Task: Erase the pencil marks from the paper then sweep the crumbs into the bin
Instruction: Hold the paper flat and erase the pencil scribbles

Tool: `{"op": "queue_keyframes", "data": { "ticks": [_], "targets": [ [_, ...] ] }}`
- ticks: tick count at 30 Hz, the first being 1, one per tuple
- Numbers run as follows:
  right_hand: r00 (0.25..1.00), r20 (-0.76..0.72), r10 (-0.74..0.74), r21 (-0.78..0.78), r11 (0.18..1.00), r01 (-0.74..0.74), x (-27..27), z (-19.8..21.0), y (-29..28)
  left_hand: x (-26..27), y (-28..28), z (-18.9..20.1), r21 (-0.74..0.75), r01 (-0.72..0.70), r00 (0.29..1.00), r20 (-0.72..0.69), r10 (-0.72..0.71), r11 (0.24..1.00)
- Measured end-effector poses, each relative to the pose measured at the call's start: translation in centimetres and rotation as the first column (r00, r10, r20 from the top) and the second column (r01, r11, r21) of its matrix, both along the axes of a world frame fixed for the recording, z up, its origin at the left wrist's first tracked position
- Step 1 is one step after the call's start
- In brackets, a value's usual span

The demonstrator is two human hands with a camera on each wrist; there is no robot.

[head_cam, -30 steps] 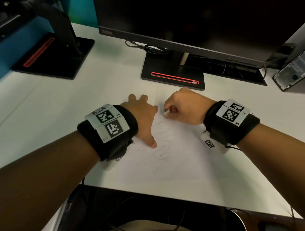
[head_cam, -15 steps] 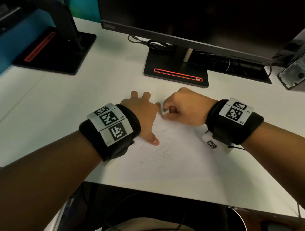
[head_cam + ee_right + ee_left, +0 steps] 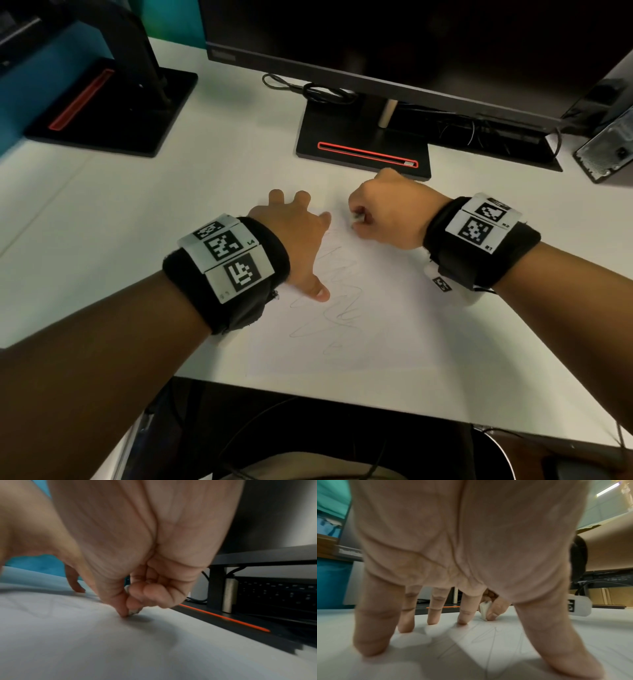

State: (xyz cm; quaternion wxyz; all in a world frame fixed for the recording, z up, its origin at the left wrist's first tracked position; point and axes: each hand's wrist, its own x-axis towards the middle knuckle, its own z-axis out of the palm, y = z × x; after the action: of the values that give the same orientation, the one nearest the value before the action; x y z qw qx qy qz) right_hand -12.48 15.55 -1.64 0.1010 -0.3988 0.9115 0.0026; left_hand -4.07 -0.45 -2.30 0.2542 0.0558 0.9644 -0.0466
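Observation:
A white sheet of paper lies on the white desk, with a pencil scribble running down its middle. My left hand presses the paper's left part with spread, straight fingers. My right hand pinches a small white eraser between thumb and fingers, its tip down on the paper at the scribble's top end. The eraser shows past my left fingers, and its lower edge touches the sheet under my thumb. No bin is identifiable.
A black monitor base with a red stripe stands just behind my right hand, under the screen. A second black stand is at the back left. Cables lie behind. The desk's front edge runs close below the paper.
My right hand with the eraser has shifted slightly to the right along the top of the scribble. My left hand stays pressed on the paper. The camera view has tilted a little.

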Motion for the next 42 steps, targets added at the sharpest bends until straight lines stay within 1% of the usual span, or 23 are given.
{"op": "queue_keyframes", "data": {
  "ticks": [3,4,7,9,11,12,15,17,19,20,23,24,25,28,29,32,33,35,37,40,42],
  "targets": [
    [0.995,0.047,0.090,-0.006,0.996,-0.090,1.2,-0.2,-0.2,-0.1,0.0,0.0,0.009,-0.004,1.000,-0.001,0.004,1.000],
    [0.996,0.040,0.080,-0.006,0.997,-0.080,1.1,-0.1,-0.2,-0.1,0.0,-0.1,0.004,0.000,1.000,0.000,0.000,1.000],
    [0.999,-0.024,-0.022,0.018,1.000,0.023,-0.4,0.2,0.2,-0.1,0.1,0.0,-0.010,0.001,1.000,-0.001,-0.001,1.000],
    [1.000,-0.021,-0.019,0.039,0.999,0.019,0.0,0.2,0.0,0.0,0.2,0.0,-0.008,-0.006,1.000,0.001,0.006,1.000],
    [0.999,0.029,0.026,0.060,0.998,-0.027,0.7,0.2,0.0,0.0,0.1,0.0,-0.003,-0.007,1.000,0.004,0.007,1.000],
    [0.999,0.042,0.023,0.081,0.996,-0.027,0.9,0.3,0.1,-0.1,0.1,0.0,-0.004,-0.003,1.000,0.003,0.003,1.000],
    [0.999,-0.002,-0.037,0.133,0.990,0.037,0.2,0.8,0.6,0.0,0.1,0.0,-0.005,-0.001,1.000,0.002,0.001,1.000],
    [1.000,0.007,-0.017,0.116,0.993,0.016,1.0,1.0,0.4,0.0,0.1,0.0,-0.003,-0.004,1.000,0.001,0.004,1.000],
    [0.995,0.080,0.053,0.083,0.995,-0.060,2.0,0.8,-0.2,0.0,0.1,0.0,0.003,-0.005,1.000,-0.004,0.005,1.000],
    [0.994,0.094,0.063,0.076,0.995,-0.070,2.1,0.7,-0.4,0.0,0.1,0.0,0.005,-0.004,1.000,-0.005,0.004,1.000],
    [0.997,0.046,-0.057,0.075,0.996,0.053,0.8,0.8,-0.6,0.0,0.1,-0.1,-0.003,-0.002,1.000,-0.002,0.002,1.000],
    [0.997,0.025,-0.070,0.080,0.994,0.068,0.5,0.9,-0.6,0.0,0.1,-0.1,-0.006,-0.004,1.000,-0.002,0.004,1.000],
    [0.998,0.019,-0.062,0.083,0.995,0.060,0.6,0.9,-0.7,0.0,0.0,0.0,-0.006,-0.005,1.000,-0.002,0.005,1.000],
    [0.994,0.104,0.031,0.081,0.996,-0.040,2.0,1.0,-1.4,0.0,0.0,-0.1,0.019,-0.011,1.000,-0.002,0.011,1.000],
    [0.994,0.102,0.041,0.082,0.995,-0.050,2.1,1.0,-1.4,-0.1,0.0,-0.1,0.020,-0.011,1.000,-0.001,0.011,1.000],
    [0.998,0.059,-0.028,0.068,0.997,0.024,1.2,1.4,-0.9,0.1,0.0,-0.1,0.005,-0.002,1.000,0.000,0.002,1.000],
    [0.998,0.055,-0.027,0.072,0.997,0.023,1.3,1.4,-0.7,0.1,0.0,-0.1,0.002,-0.002,1.000,0.003,0.002,1.000],
    [0.995,0.092,0.034,0.099,0.994,-0.043,2.4,1.5,-0.6,0.1,-0.1,0.0,0.015,-0.011,1.000,0.009,0.011,1.000],
    [0.986,0.137,0.090,0.092,0.990,-0.104,3.2,1.5,-0.2,0.0,0.0,0.0,0.026,-0.010,1.000,0.008,0.010,1.000],
    [0.997,0.080,0.016,0.080,0.997,-0.022,2.3,1.5,1.0,0.1,0.1,-0.1,0.010,0.003,1.000,0.010,-0.003,1.000],
    [0.994,0.111,0.003,0.082,0.997,-0.012,2.4,1.4,1.5,0.1,0.1,0.0,0.009,0.000,1.000,0.015,0.000,1.000]
  ]
}}
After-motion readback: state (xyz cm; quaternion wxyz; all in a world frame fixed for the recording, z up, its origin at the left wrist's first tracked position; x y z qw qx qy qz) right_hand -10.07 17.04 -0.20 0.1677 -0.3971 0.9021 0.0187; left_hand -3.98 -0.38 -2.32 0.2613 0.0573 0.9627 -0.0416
